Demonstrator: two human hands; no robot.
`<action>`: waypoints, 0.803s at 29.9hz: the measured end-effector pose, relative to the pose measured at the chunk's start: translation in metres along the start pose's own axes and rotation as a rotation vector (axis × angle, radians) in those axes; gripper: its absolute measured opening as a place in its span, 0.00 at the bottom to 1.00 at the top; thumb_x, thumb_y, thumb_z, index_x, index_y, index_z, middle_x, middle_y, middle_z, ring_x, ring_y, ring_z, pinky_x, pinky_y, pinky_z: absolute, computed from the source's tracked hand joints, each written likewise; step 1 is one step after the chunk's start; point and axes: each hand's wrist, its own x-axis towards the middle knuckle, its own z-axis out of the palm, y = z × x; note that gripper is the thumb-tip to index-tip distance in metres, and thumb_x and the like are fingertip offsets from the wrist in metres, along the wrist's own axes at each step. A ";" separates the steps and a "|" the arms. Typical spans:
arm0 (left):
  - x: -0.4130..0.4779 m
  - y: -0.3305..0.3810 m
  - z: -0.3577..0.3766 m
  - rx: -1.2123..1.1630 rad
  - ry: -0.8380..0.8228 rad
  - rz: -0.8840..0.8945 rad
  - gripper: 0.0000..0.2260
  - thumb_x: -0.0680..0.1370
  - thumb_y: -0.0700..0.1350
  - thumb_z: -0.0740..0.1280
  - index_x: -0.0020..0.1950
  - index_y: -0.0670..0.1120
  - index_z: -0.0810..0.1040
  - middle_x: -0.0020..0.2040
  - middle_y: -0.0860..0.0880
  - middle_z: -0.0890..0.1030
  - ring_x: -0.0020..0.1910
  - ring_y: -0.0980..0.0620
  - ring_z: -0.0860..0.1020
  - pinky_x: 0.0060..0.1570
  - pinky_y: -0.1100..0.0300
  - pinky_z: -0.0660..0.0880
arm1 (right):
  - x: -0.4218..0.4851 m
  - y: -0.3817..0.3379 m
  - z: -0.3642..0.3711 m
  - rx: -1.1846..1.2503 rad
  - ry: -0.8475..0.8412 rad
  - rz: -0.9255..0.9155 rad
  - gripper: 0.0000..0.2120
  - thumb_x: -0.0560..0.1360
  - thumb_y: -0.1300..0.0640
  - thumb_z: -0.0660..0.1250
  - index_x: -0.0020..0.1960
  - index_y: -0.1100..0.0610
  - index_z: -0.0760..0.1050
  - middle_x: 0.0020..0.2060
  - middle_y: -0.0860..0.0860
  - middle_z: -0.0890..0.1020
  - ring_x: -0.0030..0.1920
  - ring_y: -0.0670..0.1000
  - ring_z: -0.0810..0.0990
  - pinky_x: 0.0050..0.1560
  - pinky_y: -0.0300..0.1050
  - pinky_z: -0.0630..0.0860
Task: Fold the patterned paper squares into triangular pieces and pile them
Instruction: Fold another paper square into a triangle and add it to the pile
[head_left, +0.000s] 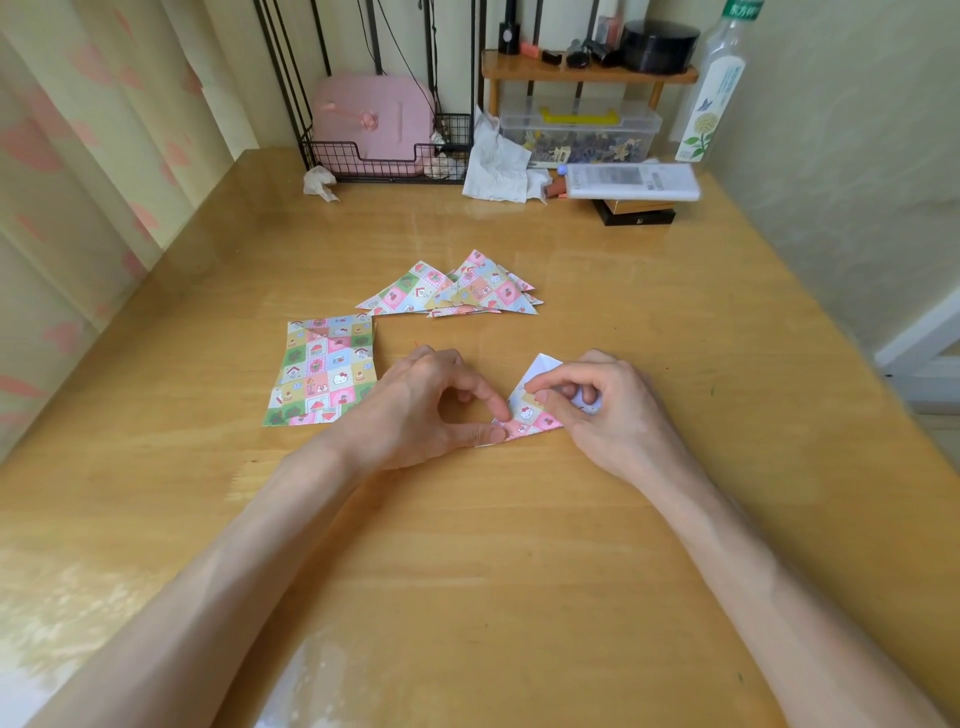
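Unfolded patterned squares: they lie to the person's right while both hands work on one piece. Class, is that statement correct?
Not quite. The head view shows the unfolded patterned squares lying to the person's left, beside the left hand. The rest holds: that hand and the right hand both work on one piece.

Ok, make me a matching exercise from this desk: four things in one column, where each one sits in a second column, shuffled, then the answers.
Things
1. pile of folded triangles
2. stack of unfolded squares
3. half-folded piece
4. tall clear bottle

Places
A. held by the left hand and right hand
B. back right of the desk, beside the wall
C. flat on the desk, left of the left hand
D. mid-desk, beyond both hands

Pairs: 1-D, 2-C, 3-A, 4-B
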 end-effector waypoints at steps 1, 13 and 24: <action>0.000 0.000 0.000 -0.002 -0.001 -0.003 0.09 0.70 0.62 0.76 0.48 0.67 0.83 0.45 0.58 0.75 0.50 0.59 0.71 0.51 0.67 0.65 | 0.000 0.000 0.000 -0.001 0.000 -0.001 0.09 0.76 0.58 0.74 0.47 0.43 0.86 0.40 0.48 0.78 0.38 0.43 0.72 0.39 0.32 0.69; -0.002 0.001 0.000 -0.011 -0.012 0.008 0.09 0.71 0.60 0.76 0.50 0.65 0.83 0.47 0.57 0.76 0.54 0.57 0.69 0.55 0.67 0.65 | -0.002 0.001 0.001 -0.035 0.010 -0.059 0.08 0.77 0.57 0.72 0.46 0.44 0.84 0.38 0.47 0.75 0.41 0.41 0.73 0.46 0.39 0.68; -0.004 0.003 -0.006 -0.048 -0.073 0.010 0.10 0.73 0.55 0.77 0.53 0.63 0.84 0.49 0.54 0.77 0.56 0.56 0.69 0.59 0.67 0.65 | 0.000 0.006 0.004 -0.087 0.007 -0.088 0.07 0.78 0.55 0.70 0.47 0.43 0.81 0.37 0.44 0.74 0.43 0.39 0.71 0.52 0.51 0.73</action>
